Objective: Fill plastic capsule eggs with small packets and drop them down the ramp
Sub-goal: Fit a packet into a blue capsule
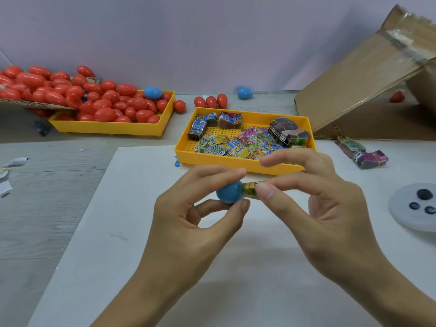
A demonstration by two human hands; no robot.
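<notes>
My left hand (pixel 195 223) pinches a blue capsule egg half (pixel 229 192) between thumb and fingers above the white board. My right hand (pixel 316 204) pinches a small green and yellow packet (pixel 250 188) whose end sits at the mouth of the blue half. Behind my hands a yellow tray (pixel 212 159) holds loose colourful packets (pixel 238 142) and banded bundles. At the far right a cardboard ramp (pixel 368 86) slopes up and away.
A second yellow tray (pixel 108 131) at the back left is heaped with red eggs (pixel 106 102) and one blue egg (pixel 153 93). Loose red eggs (pixel 211 101) and a blue egg (pixel 245 92) lie by the wall. Packet bundles (pixel 361 153) and a grey disc (pixel 415 208) sit at right.
</notes>
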